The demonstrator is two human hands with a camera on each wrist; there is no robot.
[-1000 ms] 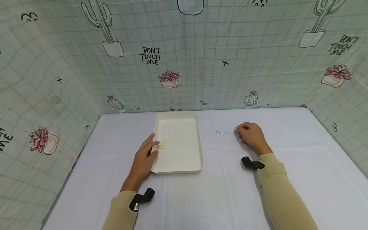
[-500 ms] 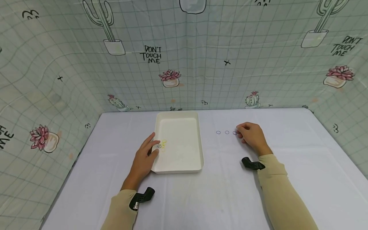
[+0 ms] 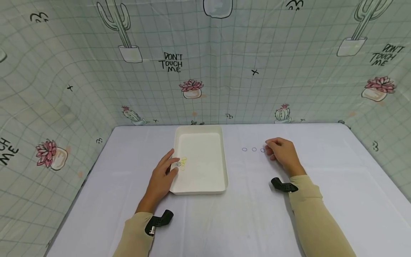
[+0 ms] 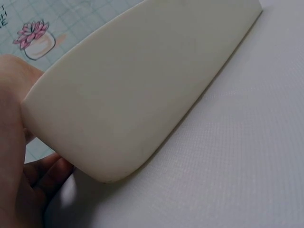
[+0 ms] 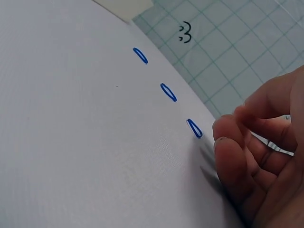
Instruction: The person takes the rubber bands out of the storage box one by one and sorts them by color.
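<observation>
My left hand (image 3: 161, 177) grips the left rim of a shallow white tray (image 3: 205, 190), with fingers lying over the edge. The left wrist view shows the tray's outer wall (image 4: 109, 95) with the hand at its near end. Inside, beside those fingers, lie several yellow rings (image 3: 183, 159) and one dark ring (image 3: 178, 164). Right of the tray, three thin blue rings (image 5: 168, 92) lie in a row on the white cloth. My right hand (image 3: 282, 152) hovers just beside the rightmost blue ring (image 5: 194, 128). Its fingers are curled, thumb against index finger, with nothing visible between them.
A white cloth (image 3: 205, 225) covers the table. Behind it and at both sides hangs a grid-patterned curtain (image 3: 224, 89) printed with cacti. A black wrist camera (image 3: 158, 221) sits on the left sleeve, another black camera (image 3: 284, 186) on the right.
My right hand has shifted slightly to the right, away from the rightmost blue ring. The left hand and tray have stayed in place; the head view has moved a little.
</observation>
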